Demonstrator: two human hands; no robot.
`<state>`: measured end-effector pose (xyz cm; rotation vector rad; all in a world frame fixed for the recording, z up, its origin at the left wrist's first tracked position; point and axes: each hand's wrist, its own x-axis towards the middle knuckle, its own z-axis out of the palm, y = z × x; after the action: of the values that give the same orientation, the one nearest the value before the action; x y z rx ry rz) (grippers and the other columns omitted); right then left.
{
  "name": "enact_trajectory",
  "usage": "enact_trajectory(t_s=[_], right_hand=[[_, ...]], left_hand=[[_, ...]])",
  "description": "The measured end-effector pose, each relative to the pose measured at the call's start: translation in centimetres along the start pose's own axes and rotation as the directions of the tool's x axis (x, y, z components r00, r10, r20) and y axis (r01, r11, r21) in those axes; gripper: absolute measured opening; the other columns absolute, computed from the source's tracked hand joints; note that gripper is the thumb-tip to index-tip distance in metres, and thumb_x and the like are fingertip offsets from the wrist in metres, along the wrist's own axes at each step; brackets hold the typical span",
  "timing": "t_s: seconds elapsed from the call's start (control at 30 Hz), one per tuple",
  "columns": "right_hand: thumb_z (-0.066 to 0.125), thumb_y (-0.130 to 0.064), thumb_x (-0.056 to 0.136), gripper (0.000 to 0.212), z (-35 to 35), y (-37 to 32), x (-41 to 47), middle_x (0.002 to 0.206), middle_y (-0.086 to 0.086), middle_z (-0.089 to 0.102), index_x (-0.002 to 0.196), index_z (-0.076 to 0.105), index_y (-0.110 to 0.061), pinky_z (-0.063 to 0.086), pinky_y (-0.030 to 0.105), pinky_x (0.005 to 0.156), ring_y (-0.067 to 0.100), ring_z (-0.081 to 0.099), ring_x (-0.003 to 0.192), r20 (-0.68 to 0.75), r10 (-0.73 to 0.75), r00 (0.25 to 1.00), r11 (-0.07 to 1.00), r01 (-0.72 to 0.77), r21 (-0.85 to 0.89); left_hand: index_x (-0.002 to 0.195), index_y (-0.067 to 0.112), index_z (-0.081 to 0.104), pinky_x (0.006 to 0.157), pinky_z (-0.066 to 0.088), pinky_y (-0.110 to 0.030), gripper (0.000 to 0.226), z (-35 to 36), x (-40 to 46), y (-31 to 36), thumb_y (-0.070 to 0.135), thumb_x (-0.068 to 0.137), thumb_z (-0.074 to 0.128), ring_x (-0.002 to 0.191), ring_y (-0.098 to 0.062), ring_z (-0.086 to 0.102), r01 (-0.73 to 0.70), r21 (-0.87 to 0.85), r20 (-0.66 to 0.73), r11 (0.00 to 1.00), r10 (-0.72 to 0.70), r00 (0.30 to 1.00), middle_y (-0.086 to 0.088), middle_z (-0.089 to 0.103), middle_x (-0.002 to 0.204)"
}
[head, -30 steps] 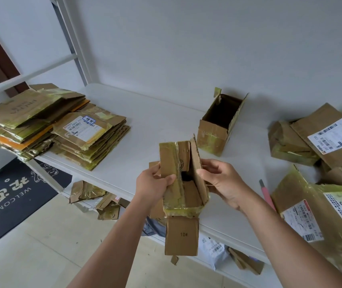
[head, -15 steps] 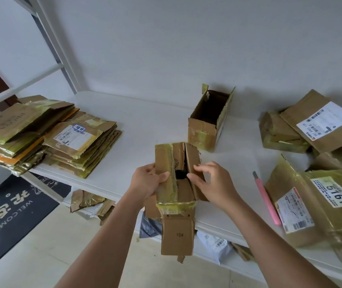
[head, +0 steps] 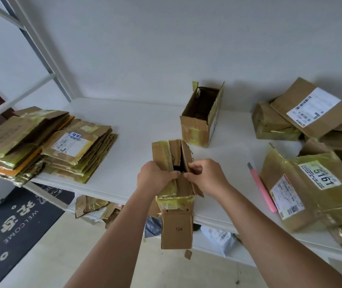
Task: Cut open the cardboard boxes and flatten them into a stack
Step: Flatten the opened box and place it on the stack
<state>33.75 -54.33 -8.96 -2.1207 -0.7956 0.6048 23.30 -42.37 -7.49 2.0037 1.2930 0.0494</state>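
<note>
A small taped cardboard box [head: 176, 204] is held upright over the front edge of the white table [head: 137, 125], its bottom flap marked "10#" hanging down. My left hand [head: 153, 177] grips its left taped panel. My right hand [head: 205, 175] pinches the right panel at the split top, where a dark gap shows inside. A stack of flattened boxes [head: 41, 142] lies at the table's left. A pink box cutter [head: 261, 188] lies on the table to the right of my hands.
An open empty box [head: 201, 117] stands behind my hands. Taped boxes with labels, one reading 5161 [head: 311, 183], and more [head: 303, 115] crowd the right side. Cardboard scraps [head: 91, 206] and a mailer bag lie on a lower shelf. A dark welcome mat [head: 14, 223] covers the floor at left.
My right hand moved from the box's right side to its top opening, fingers curling onto the panel edge. My thumbs have drawn together at the split. The camera tilted slightly.
</note>
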Motion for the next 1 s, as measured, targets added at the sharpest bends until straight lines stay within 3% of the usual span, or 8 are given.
enact_trajectory(t_s=[0.2,0.43,0.5,0.57,0.67,0.8,0.9,1.0], right_hand=[[0.074,-0.020,0.088,0.050,-0.4,-0.2,0.0,0.133,0.009,0.062,0.133,0.059,-0.006,0.039,0.024,0.102,0.020,0.058,0.123,0.036,0.022,0.999,1.000,-0.022,0.020],[0.069,-0.011,0.090,0.040,-0.6,-0.2,-0.5,0.132,0.009,0.063,0.129,0.061,-0.006,0.038,0.018,0.096,0.019,0.059,0.122,0.029,0.028,0.999,0.999,-0.029,0.042],[0.067,-0.007,0.091,0.034,-0.3,-0.6,-0.7,0.126,0.011,0.066,0.124,0.064,-0.003,0.041,0.020,0.096,0.021,0.061,0.118,0.031,-0.004,1.000,1.000,0.004,0.006],[0.066,-0.003,0.088,0.028,0.0,-1.2,-0.8,0.116,0.016,0.069,0.115,0.067,0.002,0.049,0.032,0.100,0.027,0.065,0.111,0.025,-0.043,0.999,0.998,0.045,-0.048],[0.067,0.000,0.085,0.022,-0.1,-2.1,-0.5,0.106,0.020,0.071,0.106,0.070,0.005,0.053,0.046,0.094,0.031,0.068,0.100,0.061,-0.118,0.991,0.982,0.126,-0.139],[0.063,0.002,0.084,0.020,-0.6,-4.6,0.5,0.099,0.017,0.072,0.102,0.073,0.000,0.055,0.045,0.086,0.031,0.068,0.091,0.170,-0.274,0.946,0.912,0.312,-0.266],[0.058,0.001,0.087,0.019,-0.4,-6.3,1.1,0.096,0.016,0.071,0.101,0.071,-0.002,0.054,0.043,0.077,0.029,0.066,0.083,0.257,-0.351,0.901,0.829,0.426,-0.362],[0.055,0.001,0.089,0.023,0.3,-6.6,1.0,0.099,0.015,0.071,0.106,0.070,-0.003,0.055,0.045,0.081,0.028,0.068,0.088,0.253,-0.405,0.878,0.787,0.476,-0.393]], left_hand=[[0.105,0.011,0.069,0.087,0.059,-0.040,0.036,-2.1,-0.2,-1.5,0.038,0.082,0.076,0.093,-0.024,0.071,0.111,-0.390,0.281,0.914,0.004,0.960,-0.009,0.073,0.104],[0.134,0.005,0.055,0.075,0.062,-0.038,0.049,-3.6,-1.2,-8.2,0.022,0.089,0.063,0.103,-0.031,0.064,0.355,-0.855,0.399,0.379,0.043,0.916,-0.019,0.064,0.123],[0.147,0.013,0.042,0.075,0.060,-0.041,0.058,-2.9,-1.6,-8.9,0.016,0.093,0.064,0.112,-0.031,0.062,0.308,-0.851,0.315,0.426,-0.055,0.947,-0.013,0.059,0.133],[0.156,0.024,0.021,0.095,0.051,-0.049,0.085,-3.1,-1.7,-9.0,0.011,0.089,0.071,0.133,-0.031,0.048,0.173,-0.759,0.113,0.627,-0.134,0.984,-0.005,0.039,0.154],[0.158,0.027,0.000,0.120,0.018,-0.049,0.122,-4.9,-1.5,-8.9,0.017,0.072,0.087,0.152,-0.021,0.010,-0.142,-0.291,-0.137,0.946,0.106,0.985,0.004,0.006,0.165],[0.154,0.023,-0.020,0.119,-0.007,-0.051,0.155,-6.1,-1.2,-8.4,0.040,0.052,0.095,0.151,-0.021,-0.017,-0.284,0.199,-0.055,0.938,0.300,0.952,-0.002,-0.016,0.164],[0.153,0.017,-0.022,0.120,-0.005,-0.050,0.155,-5.8,-1.6,-9.2,0.042,0.053,0.094,0.151,-0.024,-0.008,-0.277,0.171,0.020,0.946,0.277,0.961,-0.006,-0.004,0.164],[0.155,0.016,-0.013,0.120,0.017,-0.048,0.150,-5.9,-2.2,-10.0,0.042,0.054,0.094,0.144,-0.025,0.014,-0.245,0.066,0.033,0.967,0.244,0.969,-0.004,0.012,0.156]])
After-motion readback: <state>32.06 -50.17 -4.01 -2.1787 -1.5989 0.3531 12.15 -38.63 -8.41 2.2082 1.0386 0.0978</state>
